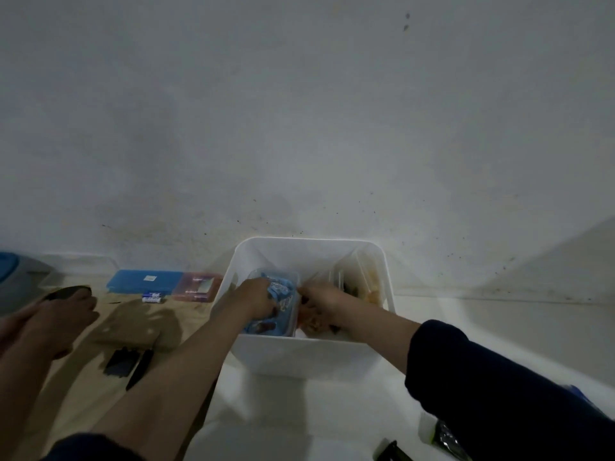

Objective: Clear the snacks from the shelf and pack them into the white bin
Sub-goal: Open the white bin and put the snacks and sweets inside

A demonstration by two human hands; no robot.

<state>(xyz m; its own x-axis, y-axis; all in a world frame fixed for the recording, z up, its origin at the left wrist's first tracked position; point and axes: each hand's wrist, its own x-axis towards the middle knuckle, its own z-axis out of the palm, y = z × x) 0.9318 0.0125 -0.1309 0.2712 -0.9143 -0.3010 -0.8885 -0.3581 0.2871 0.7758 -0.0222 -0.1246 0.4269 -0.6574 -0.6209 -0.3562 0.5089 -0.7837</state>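
Hands work inside the square white plastic bin (309, 356), which sits tight against the wall. The left hand (256, 299) curls around a light-blue snack packet (283, 291) lying in a clear tray at the bin's left side. The right hand (321, 302) is buried among orange-brown packets (311, 322); its grip is unclear. Bare white surface (482, 327) lies open to the bin's right.

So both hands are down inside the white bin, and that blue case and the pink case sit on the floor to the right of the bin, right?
Not quite. In the head view both hands, left hand and right hand, are inside the white bin, but the blue case and pink case lie to the left of the bin, not the right.
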